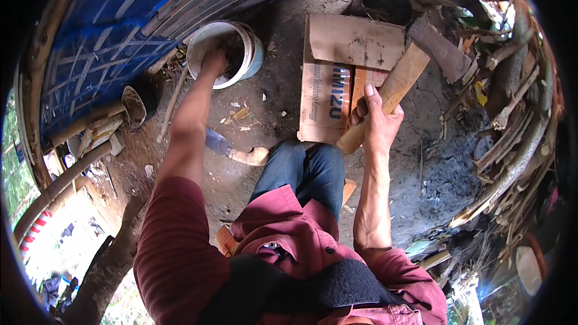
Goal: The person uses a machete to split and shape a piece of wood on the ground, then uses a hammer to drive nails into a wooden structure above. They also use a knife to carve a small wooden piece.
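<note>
**Two hands, two jobs on the dirt floor**

Two things occupy me. My left hand (214, 60) reaches down into the round white plastic bucket (224, 53) by the blue tarp wall (102, 36); how far its grip is closed inside, I cannot tell. My right hand (376, 121) is wrapped tight around the pale wooden handle (390, 93) of a dark-headed axe (442, 48), held over the flattened brown cardboard box (349, 66). I judge I am gathering material, so next calls for a clean lift out. Stacked branches (512, 138) ring the bare earth floor (421, 162).

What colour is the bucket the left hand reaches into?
The bucket is white, best seen in the head view.
</note>
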